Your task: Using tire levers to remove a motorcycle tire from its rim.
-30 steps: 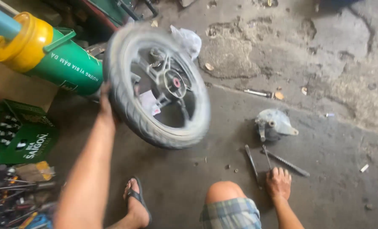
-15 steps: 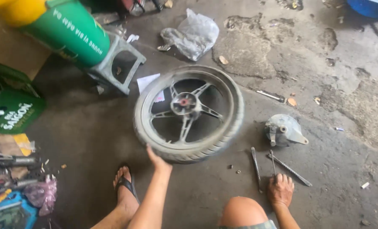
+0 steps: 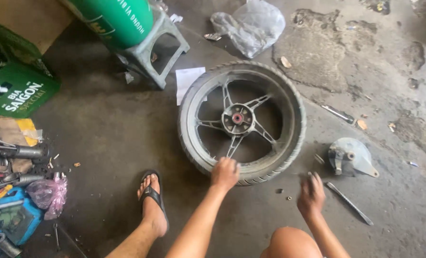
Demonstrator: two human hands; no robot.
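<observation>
Now left hand [image 3: 225, 173] on wheel [image 3: 242, 122].

L hand [image 3: 225, 173] on wheel [image 3: 242, 121] rim, wheel flat on floor [image 3: 117, 138]; R hand [image 3: 311, 195] hovering.

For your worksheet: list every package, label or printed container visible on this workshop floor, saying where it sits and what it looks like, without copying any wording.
Green plastic bottle crate: left edge, boxy, white printed label on its side.
Large green cylinder: top left, lying over a grey plastic stool, white lettering.
White paper sheet: on the floor, partly under the grey motorcycle wheel.
Clear plastic bag: top centre, crumpled.
</observation>
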